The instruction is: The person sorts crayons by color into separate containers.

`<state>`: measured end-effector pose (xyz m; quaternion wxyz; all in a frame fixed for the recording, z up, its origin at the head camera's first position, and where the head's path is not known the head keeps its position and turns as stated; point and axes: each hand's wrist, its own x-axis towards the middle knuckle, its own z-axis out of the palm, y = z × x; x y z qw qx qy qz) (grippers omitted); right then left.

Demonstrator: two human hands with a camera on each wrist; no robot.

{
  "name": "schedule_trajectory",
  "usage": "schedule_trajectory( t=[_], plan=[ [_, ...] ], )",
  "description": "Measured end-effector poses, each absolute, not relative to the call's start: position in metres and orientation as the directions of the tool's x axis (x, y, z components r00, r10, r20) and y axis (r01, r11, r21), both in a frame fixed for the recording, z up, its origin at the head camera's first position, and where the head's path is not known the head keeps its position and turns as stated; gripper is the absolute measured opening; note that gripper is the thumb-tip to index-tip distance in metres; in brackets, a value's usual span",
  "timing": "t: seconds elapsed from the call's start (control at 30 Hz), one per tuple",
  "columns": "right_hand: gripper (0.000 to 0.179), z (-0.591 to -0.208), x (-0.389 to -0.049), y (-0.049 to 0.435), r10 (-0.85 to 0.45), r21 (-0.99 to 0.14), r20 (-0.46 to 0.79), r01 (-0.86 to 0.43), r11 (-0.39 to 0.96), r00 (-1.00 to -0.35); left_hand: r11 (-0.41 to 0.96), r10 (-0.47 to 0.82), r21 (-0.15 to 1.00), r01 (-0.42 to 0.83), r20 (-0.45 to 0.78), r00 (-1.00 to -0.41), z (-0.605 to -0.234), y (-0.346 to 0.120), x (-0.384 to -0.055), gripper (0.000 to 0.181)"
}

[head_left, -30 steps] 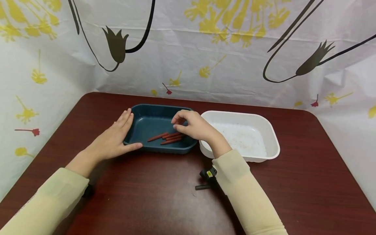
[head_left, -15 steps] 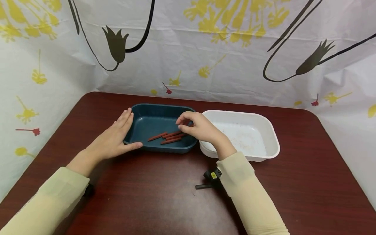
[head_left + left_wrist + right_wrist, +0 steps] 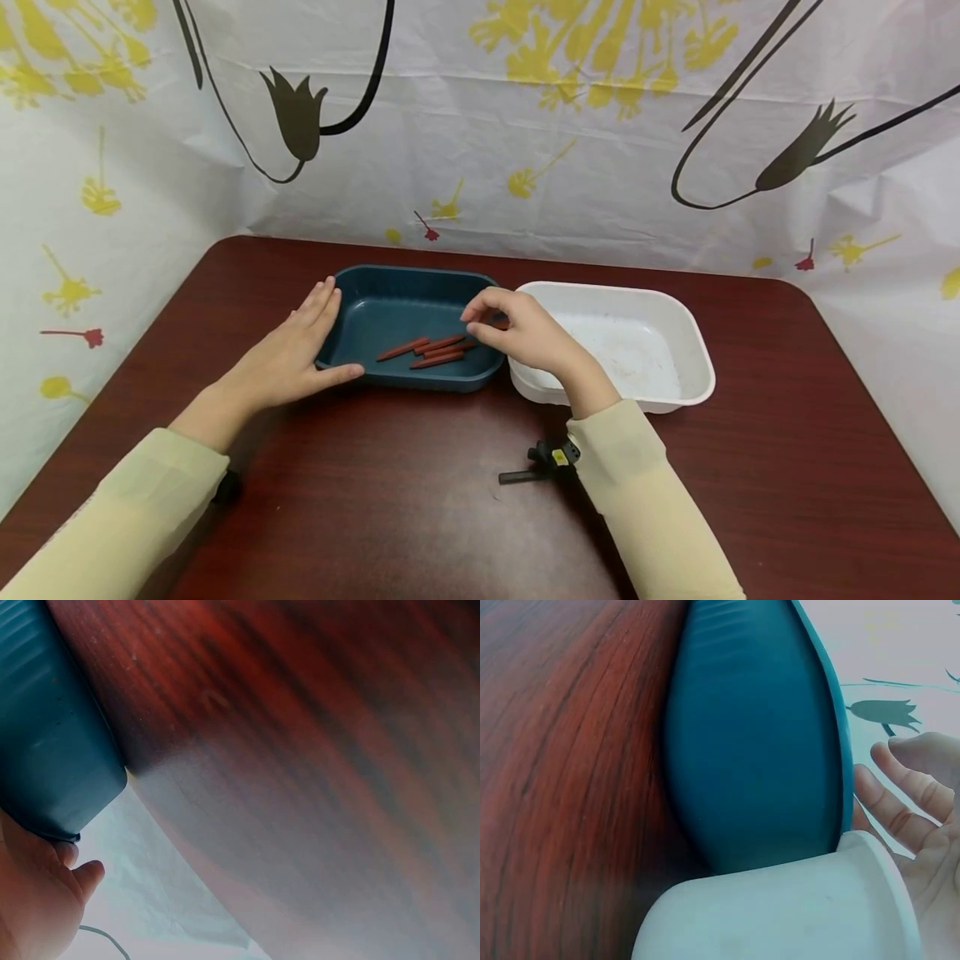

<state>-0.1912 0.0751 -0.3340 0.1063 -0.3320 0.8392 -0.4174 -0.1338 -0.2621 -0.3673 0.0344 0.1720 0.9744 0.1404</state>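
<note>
Several slim red-brown sticks, each narrowing to a point (image 3: 437, 360), lie inside a deep teal rectangular tray with rounded corners (image 3: 386, 321). They are bunched on its floor toward the near right, some overlapping, with their points toward the left; the far left of that floor is bare.

The person's left hand (image 3: 288, 358) is at the tray's left end, straight fingers along the left rim and thumb on the near rim. Its grip is released, the hand resting flat against the tray. The right hand (image 3: 528, 333) is above the tray's right end, reaching across from the right. Its grip looks released too: the fingers bend loosely and the thumb tip stands apart from the forefinger, though the palm side is partly hidden from the head view.

Just right of the teal tray is a white rectangular tray with rounded corners (image 3: 667, 367), fine brownish specks (image 3: 626, 358) scattered over its floor. Both trays sit toward the far side of a dark red wood-grained surface (image 3: 390, 500). Nearer, a short black rod (image 3: 522, 477) lies left of the right cream sleeve (image 3: 645, 483). Beyond the surface hangs a white sheet (image 3: 465, 133) printed with yellow, red and dark shapes.
</note>
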Motion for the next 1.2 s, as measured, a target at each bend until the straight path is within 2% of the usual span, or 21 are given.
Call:
schedule_trajectory(
  t=[0.43, 0.87, 1.2],
  plan=[
    [0.010, -0.327, -0.177, 0.084, -0.659, -0.762, 0.126, -0.498, 0.414, -0.742, 0.902, 0.343, 0.288, 0.322, -0.022, -0.939, -0.370, -0.262, -0.133, 0.110],
    [0.009, -0.319, -0.167, 0.096, -0.639, -0.731, 0.161, -0.526, 0.435, -0.752, 0.901, 0.352, 0.277, 0.333, -0.021, -0.936, -0.366, -0.263, -0.134, 0.110],
    [0.010, -0.320, -0.156, 0.113, -0.630, -0.707, 0.227, -0.571, 0.418, -0.742, 0.899, 0.353, 0.283, 0.334, -0.017, -0.935, -0.367, -0.262, -0.135, 0.111]
  ],
)
